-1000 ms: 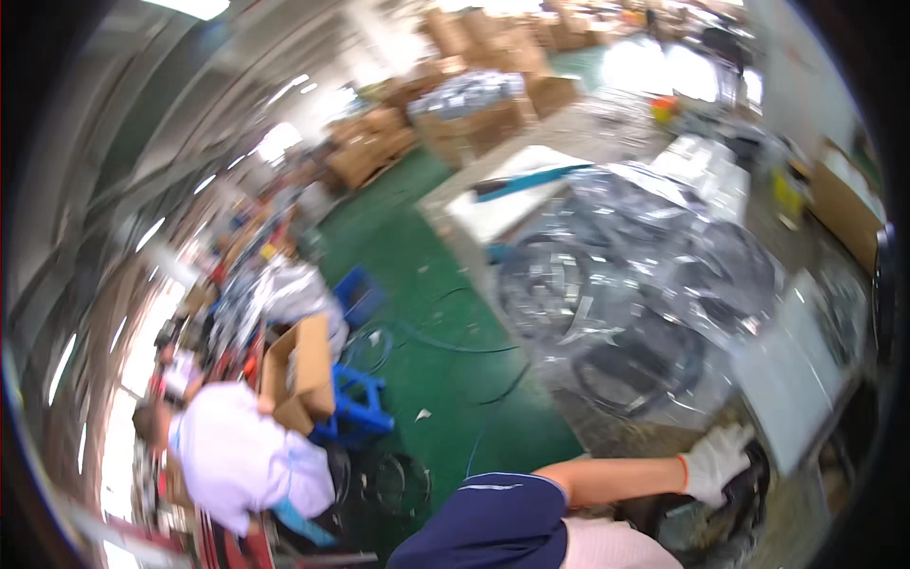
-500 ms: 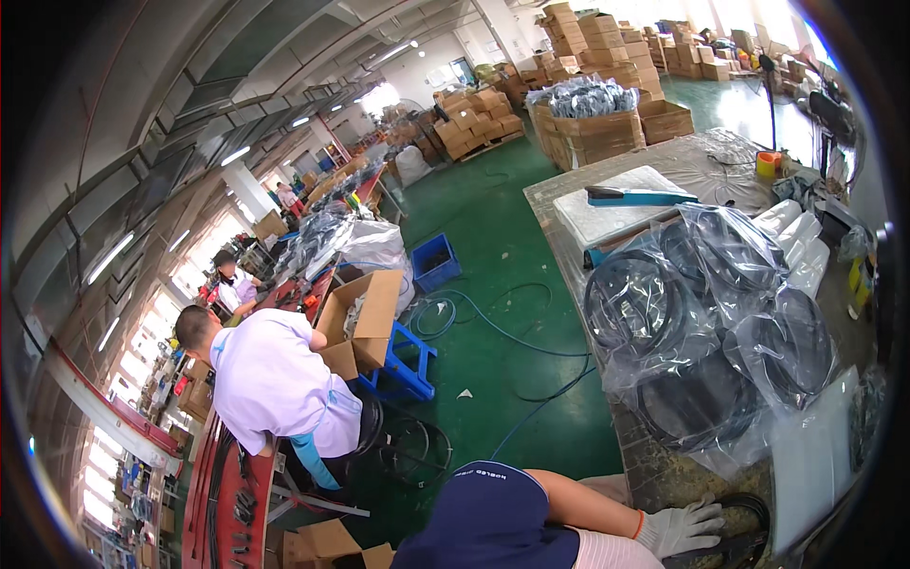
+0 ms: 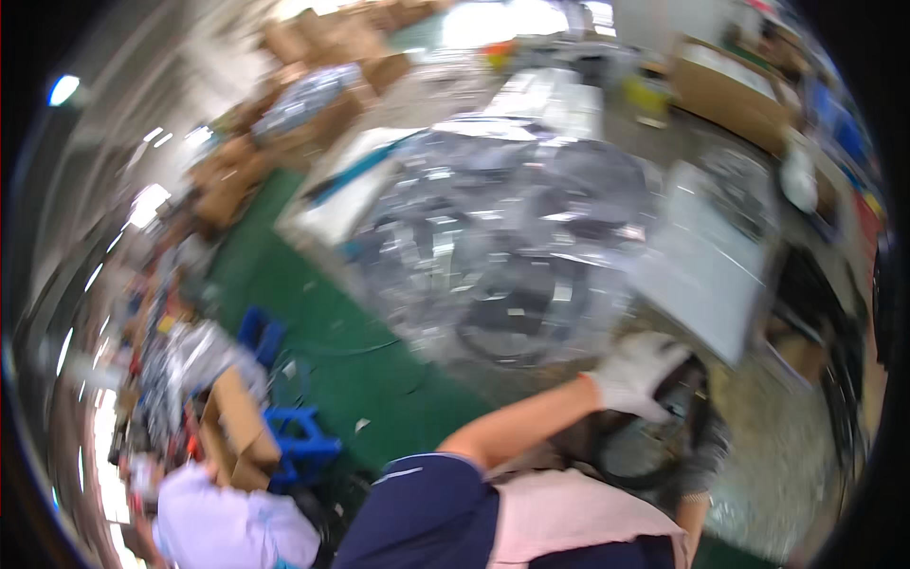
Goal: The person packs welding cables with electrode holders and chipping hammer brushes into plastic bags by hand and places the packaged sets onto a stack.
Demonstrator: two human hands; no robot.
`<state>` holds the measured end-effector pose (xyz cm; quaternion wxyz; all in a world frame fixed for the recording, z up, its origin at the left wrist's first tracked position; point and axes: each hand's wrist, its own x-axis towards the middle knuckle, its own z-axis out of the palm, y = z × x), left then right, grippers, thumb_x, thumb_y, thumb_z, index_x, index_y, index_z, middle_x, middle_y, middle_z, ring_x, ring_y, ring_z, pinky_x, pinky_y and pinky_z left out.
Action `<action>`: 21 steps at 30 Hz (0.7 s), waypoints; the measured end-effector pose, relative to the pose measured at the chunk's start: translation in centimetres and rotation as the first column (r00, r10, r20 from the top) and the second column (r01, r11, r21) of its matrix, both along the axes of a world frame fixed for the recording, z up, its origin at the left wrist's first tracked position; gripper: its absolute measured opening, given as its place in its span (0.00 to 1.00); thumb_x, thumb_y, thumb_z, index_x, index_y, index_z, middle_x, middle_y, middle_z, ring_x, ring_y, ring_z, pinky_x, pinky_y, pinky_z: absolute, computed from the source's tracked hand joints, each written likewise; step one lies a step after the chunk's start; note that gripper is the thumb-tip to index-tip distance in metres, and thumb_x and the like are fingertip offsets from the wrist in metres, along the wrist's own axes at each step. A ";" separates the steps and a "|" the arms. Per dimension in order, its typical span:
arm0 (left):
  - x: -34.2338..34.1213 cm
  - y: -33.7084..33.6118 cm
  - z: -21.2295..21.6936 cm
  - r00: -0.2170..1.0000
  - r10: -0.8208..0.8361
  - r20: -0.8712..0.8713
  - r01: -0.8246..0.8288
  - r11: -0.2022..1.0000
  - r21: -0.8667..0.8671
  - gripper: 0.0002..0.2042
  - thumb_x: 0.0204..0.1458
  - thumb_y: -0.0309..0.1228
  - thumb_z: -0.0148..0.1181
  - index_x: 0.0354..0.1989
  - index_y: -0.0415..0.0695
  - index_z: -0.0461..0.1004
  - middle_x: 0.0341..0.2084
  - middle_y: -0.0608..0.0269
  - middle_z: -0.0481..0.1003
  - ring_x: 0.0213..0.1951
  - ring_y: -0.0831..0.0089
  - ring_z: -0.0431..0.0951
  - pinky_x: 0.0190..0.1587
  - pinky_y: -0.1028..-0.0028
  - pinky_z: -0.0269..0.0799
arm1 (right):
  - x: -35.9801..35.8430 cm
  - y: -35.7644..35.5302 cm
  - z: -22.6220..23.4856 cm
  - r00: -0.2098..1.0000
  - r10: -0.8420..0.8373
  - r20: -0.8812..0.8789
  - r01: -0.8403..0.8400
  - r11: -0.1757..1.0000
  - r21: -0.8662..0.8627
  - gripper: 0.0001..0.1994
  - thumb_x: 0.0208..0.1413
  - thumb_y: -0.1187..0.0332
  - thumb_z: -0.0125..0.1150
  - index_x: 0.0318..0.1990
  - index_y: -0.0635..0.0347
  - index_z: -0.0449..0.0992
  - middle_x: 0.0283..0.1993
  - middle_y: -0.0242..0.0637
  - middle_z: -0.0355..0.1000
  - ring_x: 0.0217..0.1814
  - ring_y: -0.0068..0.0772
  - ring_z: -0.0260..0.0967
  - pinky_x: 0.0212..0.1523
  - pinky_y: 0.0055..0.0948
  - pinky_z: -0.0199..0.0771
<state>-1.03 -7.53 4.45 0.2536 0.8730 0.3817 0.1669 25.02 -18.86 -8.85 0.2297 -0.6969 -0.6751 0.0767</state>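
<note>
On the table close in front of me lies a black coil of cable or hose (image 3: 637,481). My left hand (image 3: 637,376), in a white knit glove, is at the coil's far side, thumb and fingers closed round a dark part of it. My right hand (image 3: 713,446), in a greyish glove, is at the coil's right side; motion blur hides its fingers. Just beyond my left hand is a heap of clear plastic bags with black coils (image 3: 517,303) inside. A stack of pale translucent sheets or bags (image 3: 706,270) lies to the right of that heap.
A white slab (image 3: 355,185) with a blue-edged item stands at the table's far left. An open carton (image 3: 725,90) is at the far right, with black hoses (image 3: 834,351) hanging nearer. Left are green floor, a blue stool (image 3: 299,441) and a seated co-worker (image 3: 227,522).
My view has swung right, bringing the coil and my right hand into sight. My left hand, previously spread flat beside the black coil, is now bent round it.
</note>
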 end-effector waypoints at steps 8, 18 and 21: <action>0.9 5.1 -5.0 0.986 0.151 0.077 -0.165 0.956 0.243 0.26 0.50 0.44 0.63 0.54 0.42 0.68 0.52 0.48 0.70 0.55 0.47 0.68 0.58 0.54 0.64 | -2.5 8.6 9.1 0.965 0.136 0.224 -0.140 0.990 0.003 0.22 0.53 0.53 0.59 0.54 0.50 0.73 0.57 0.37 0.69 0.60 0.45 0.64 0.60 0.43 0.62; 0.2 7.5 -6.5 0.999 -0.041 0.017 0.027 0.858 0.513 0.17 0.46 0.37 0.65 0.41 0.42 0.73 0.41 0.57 0.76 0.45 0.58 0.75 0.54 0.59 0.67 | -0.5 11.1 5.0 0.862 0.219 0.458 -0.210 0.975 -0.070 0.16 0.53 0.63 0.54 0.48 0.55 0.73 0.51 0.37 0.73 0.53 0.34 0.72 0.56 0.33 0.66; 0.4 8.0 -5.9 0.998 -0.053 -0.017 0.054 0.865 0.498 0.16 0.45 0.38 0.66 0.39 0.42 0.74 0.38 0.58 0.77 0.42 0.59 0.76 0.49 0.62 0.71 | -0.8 11.6 6.2 0.867 0.232 0.441 -0.163 0.968 -0.189 0.17 0.53 0.63 0.54 0.50 0.54 0.72 0.49 0.36 0.73 0.52 0.36 0.71 0.56 0.33 0.66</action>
